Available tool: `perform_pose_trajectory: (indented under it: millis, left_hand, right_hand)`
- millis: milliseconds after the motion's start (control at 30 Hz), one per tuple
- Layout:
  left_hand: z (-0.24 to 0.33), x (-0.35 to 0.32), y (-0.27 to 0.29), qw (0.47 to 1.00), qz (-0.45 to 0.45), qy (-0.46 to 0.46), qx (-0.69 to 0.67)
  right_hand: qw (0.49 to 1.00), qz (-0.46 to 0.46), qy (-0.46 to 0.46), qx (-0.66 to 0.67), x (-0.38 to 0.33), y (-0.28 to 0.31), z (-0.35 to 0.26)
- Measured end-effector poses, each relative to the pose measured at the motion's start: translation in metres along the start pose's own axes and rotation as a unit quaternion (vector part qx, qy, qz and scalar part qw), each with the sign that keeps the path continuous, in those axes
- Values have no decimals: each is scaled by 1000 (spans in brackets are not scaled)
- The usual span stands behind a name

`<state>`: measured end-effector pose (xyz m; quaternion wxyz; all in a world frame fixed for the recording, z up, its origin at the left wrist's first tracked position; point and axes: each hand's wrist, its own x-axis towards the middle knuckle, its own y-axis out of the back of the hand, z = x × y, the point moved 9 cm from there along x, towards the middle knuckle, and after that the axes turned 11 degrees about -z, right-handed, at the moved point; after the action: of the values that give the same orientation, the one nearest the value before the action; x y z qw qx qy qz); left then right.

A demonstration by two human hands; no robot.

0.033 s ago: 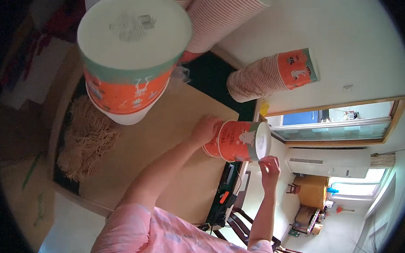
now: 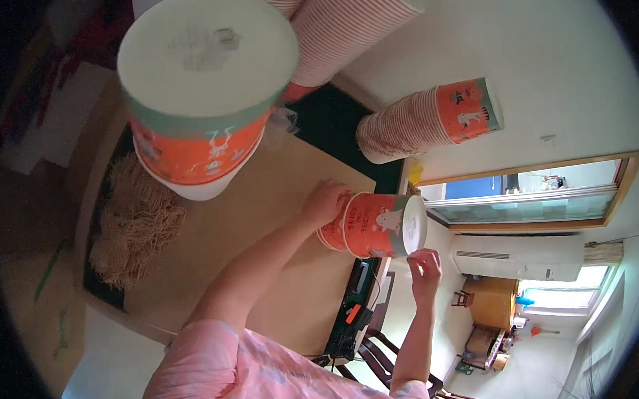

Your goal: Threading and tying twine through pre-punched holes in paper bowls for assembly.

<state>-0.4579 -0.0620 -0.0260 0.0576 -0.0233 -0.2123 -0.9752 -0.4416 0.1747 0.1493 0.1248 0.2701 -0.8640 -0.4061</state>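
Observation:
A short stack of orange paper buckets (image 2: 373,224) with green bands and white ghost drawings lies in front of me, white base to the right. My left hand (image 2: 327,203) is closed on its rim end at the left; some of its fingertips are hidden. Beside the lower edge of the base, my right hand (image 2: 426,266) pinches thumb and fingers together. Whatever is in that pinch is too small to make out. Beneath my left arm is a brown board (image 2: 257,231). To the left lies a heap of beige cords (image 2: 135,222).
A large upturned bucket (image 2: 209,119) looms at the upper left. Behind it lean tall stacks of nested buckets (image 2: 351,30); another long stack (image 2: 430,117) is by the wall. A black device with an orange part (image 2: 354,315) lies at the board's right edge. Dark chairs (image 2: 380,357) stand beyond.
The view has shifted very slightly. Both hands and the bucket stack keep nearly the same places.

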Motion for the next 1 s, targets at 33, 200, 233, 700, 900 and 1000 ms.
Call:
perform_pose_trajectory:
  millis: [33,200,233,700,900,1000]
  left_hand:
    - [5,12,-3,1000,5,-22,-3]
    - [25,52,-6,994,-58,-89,-5]
    - [33,56,-10,990,-96,-97,-15]
    - [-17,85,-62,954,-226,11,-198]
    - [-45,60,-35,981,-8,88,-172]
    - [-41,2,2,956,179,126,-196]
  right_hand:
    - [1000,4,9,-18,-2,5,-2]
    - [1000,11,16,-14,-2,13,4]
    - [999,11,20,-23,-1,15,5]
    - [999,-30,17,-42,5,16,12]
    - [999,7,-15,-28,11,7,9]
    - [999,12,-13,-46,13,6,9]
